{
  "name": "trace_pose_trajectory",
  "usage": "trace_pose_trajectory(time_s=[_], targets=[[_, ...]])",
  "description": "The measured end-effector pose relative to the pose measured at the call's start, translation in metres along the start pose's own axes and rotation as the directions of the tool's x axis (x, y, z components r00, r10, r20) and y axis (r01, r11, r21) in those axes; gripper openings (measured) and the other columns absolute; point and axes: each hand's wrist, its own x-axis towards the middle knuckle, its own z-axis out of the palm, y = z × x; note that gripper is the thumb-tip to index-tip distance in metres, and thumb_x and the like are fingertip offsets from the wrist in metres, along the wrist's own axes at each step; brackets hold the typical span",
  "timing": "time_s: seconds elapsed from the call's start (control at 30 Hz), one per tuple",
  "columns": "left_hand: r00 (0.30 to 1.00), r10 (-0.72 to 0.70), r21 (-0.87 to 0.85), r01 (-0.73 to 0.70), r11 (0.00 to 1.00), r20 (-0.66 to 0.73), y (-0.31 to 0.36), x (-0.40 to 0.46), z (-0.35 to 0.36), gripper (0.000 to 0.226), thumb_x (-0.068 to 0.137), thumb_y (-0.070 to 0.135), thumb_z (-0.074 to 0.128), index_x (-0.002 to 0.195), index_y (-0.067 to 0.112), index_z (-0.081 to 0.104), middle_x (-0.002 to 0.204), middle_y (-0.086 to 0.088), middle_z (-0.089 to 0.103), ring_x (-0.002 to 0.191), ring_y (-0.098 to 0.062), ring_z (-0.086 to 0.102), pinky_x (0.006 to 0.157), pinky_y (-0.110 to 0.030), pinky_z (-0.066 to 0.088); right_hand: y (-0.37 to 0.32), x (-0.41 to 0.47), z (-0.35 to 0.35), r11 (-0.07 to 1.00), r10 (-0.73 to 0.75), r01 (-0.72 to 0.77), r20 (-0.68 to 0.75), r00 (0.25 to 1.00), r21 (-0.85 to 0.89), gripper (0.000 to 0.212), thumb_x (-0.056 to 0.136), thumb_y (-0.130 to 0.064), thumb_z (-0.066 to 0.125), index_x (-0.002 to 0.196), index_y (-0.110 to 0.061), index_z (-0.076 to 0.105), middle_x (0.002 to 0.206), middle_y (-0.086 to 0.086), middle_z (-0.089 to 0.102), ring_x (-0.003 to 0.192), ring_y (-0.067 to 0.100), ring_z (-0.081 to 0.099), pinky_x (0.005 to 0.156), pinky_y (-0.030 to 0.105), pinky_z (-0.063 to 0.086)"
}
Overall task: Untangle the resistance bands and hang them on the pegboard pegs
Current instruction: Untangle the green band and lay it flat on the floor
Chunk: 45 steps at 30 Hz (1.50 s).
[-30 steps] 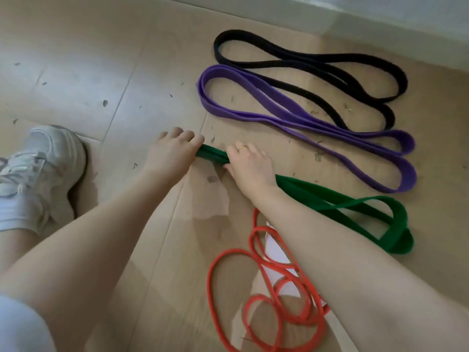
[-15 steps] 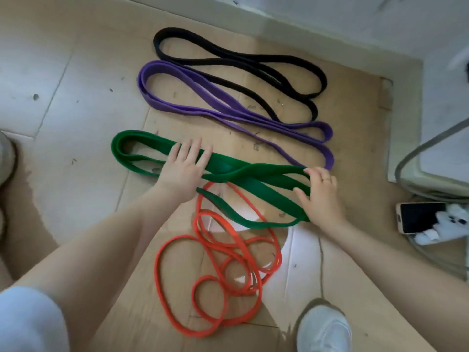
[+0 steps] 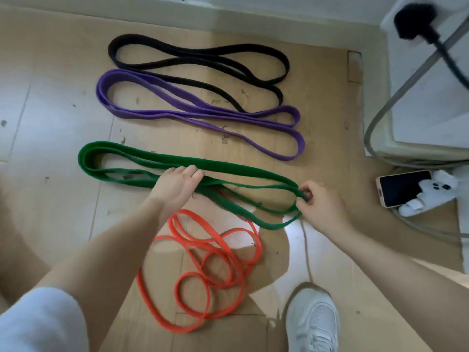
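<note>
Nearest, at six o'clock, the orange band lies coiled. Our left hand presses flat-fingered on the green band while our right hand pinches its three o'clock end, apparently to straighten it.

No readable text, label, brand, number or sign shows on anything here.

home room | tiled floor – flattened cardboard, phone, wall plug
</note>
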Motion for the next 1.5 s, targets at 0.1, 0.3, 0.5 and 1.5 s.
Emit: trace_pose_trajectory(time_s=[0.1,0.3,0.5,1.5], targets=[[0.997,0.011,-0.025,-0.013,1.000,-0.078,-0.001,-0.005,0.004,0.051,0.080,-0.007,0.042,0.129,0.006,0.046,0.115,-0.015,0.059,0.102,-0.034,0.058,0.083,-0.040,0.042,0.008,-0.013,0.018,0.989,0.134,-0.140,0.117,0.984,0.040,0.005,0.084,-0.017,0.059,0.086,-0.015,0.056,0.076,0.002,0.060,0.075,0.026,0.058,0.059,0.030,0.040],[0.998,0.032,-0.012,-0.033,0.999,-0.052,-0.007,-0.012,0.019,0.031,0.084,0.003,0.046,0.113,0.008,0.057,0.101,-0.014,0.061,0.096,-0.034,0.060,0.082,-0.037,0.044,0.014,-0.014,0.055,0.956,0.281,-0.291,0.207,0.937,0.024,0.022,0.090,-0.024,0.051,0.075,-0.015,0.039,0.071,0.003,0.050,0.062,0.020,0.045,0.049,0.028,0.031],[0.993,0.101,0.050,-0.098,0.994,-0.055,-0.014,-0.015,0.026,0.036,0.066,-0.001,0.072,0.100,0.004,0.063,0.089,-0.017,0.065,0.079,-0.034,0.064,0.065,-0.037,0.052,-0.002,-0.023,0.026,0.986,0.013,-0.011,-0.008,1.000,0.167,0.030,0.075,-0.015,0.060,0.067,-0.021,0.032,0.082,0.003,0.052,0.071,0.025,0.049,0.062,0.037,0.041],[0.989,-0.086,-0.025,0.084,0.996,-0.120,-0.034,0.012,0.021,0.034,0.091,0.026,0.054,0.119,0.005,0.053,0.113,-0.016,0.059,0.106,-0.036,0.055,0.097,-0.044,0.036,-0.028,0.057,0.031,0.753,-0.130,0.145,0.072,0.989,-0.642,0.027,0.090,-0.012,0.050,0.116,-0.009,0.045,0.124,0.010,0.051,0.114,0.029,0.047,0.093,0.037,0.038]])
